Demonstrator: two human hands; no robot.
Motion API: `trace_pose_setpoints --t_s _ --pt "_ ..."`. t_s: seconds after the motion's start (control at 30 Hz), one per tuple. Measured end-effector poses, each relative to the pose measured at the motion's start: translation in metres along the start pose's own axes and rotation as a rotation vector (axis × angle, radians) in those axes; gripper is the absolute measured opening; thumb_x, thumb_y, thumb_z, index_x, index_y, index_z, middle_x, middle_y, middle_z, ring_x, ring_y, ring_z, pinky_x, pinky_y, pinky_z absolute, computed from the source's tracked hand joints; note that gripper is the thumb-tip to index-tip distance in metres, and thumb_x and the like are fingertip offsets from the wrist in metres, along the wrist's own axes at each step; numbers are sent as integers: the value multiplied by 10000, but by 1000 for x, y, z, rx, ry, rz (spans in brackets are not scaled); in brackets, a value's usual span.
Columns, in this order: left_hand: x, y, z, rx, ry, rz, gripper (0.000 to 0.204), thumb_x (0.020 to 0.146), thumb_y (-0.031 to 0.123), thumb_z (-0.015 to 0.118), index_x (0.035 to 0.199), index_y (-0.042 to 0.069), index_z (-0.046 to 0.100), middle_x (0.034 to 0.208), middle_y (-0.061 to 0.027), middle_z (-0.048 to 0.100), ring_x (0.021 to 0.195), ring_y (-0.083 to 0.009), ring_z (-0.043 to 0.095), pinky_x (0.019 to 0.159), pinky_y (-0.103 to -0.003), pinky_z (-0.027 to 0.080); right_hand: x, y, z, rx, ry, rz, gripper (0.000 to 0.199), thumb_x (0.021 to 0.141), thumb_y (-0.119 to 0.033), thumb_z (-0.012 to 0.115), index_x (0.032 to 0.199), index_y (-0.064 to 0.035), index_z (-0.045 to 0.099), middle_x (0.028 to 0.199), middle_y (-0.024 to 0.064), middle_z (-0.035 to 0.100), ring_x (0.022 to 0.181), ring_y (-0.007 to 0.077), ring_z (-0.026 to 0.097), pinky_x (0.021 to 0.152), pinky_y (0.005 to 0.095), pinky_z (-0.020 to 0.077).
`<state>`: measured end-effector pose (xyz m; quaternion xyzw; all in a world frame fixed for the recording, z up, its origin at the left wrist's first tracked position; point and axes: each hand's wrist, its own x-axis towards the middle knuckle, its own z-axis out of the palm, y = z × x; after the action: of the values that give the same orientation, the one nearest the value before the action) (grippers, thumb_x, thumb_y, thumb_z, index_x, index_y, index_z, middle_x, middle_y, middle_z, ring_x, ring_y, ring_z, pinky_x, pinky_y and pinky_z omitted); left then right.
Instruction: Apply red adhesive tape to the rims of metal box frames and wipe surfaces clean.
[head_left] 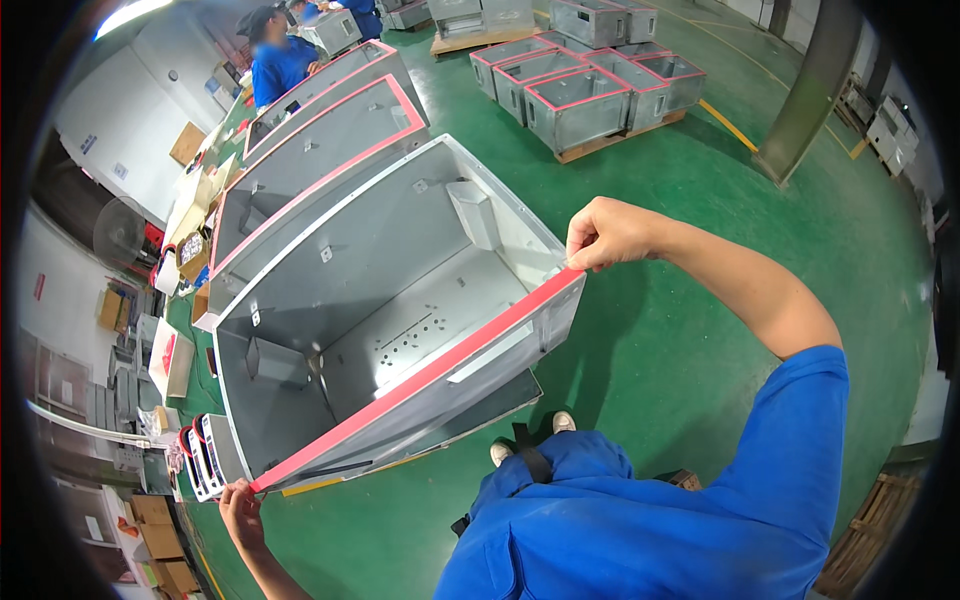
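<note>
An open grey metal cabinet box (350, 250) stands before me, its inside facing up, with small holes and brackets within. Along its near rim runs a long red strip (420, 383), stretched between my two hands. At the lower left corner, my left hand (240, 512) pinches one end of the strip between thumb and fingers. My right hand (618, 235) is closed at the strip's other end, by the right corner of the rim. The other rims of this box show bare metal. Whether the strip's whole length touches the rim, I cannot tell.
Similar boxes with red-edged rims (400, 100) stand just beyond. More boxes (575, 105) sit on a pallet on the green floor (690, 180), near a pillar (812, 95). A person in blue (280, 75) works at the far left. White-fronted units (205, 457) stand beside the left corner.
</note>
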<state>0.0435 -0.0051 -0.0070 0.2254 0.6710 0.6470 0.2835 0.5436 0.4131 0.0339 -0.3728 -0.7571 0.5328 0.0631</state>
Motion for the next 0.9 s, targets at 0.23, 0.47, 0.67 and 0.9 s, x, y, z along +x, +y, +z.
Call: trace_pose_setpoints --t_s 0.23,0.47,0.67,0.9 --pt "-2 3 6 14 27 -14 92 742 43 588 709 72 507 741 -6 530 557 -33 434 433 -143 314 -1 -2 0 -14 23 17 102 679 -93 636 694 1 599 661 55 590 563 105 539 508 238 434" --pt "-3 2 3 34 50 -15 102 757 74 590 708 90 502 747 11 534 557 -37 439 456 -164 338 0 -3 3 -89 48 -23 120 689 -118 644 695 -10 593 642 26 572 592 88 525 540 231 421" --pt "-1 4 5 40 22 -36 103 753 93 595 707 80 503 741 10 529 543 -32 431 445 -155 309 -2 2 4 -44 39 -50 111 709 -98 652 734 -23 574 670 10 558 598 71 496 533 214 398" --pt "-3 4 7 24 43 -38 94 755 78 586 708 72 504 713 9 498 542 -30 416 438 -152 310 -1 -1 4 -39 52 -37 99 712 -98 648 733 -25 585 671 10 573 594 71 509 530 207 404"
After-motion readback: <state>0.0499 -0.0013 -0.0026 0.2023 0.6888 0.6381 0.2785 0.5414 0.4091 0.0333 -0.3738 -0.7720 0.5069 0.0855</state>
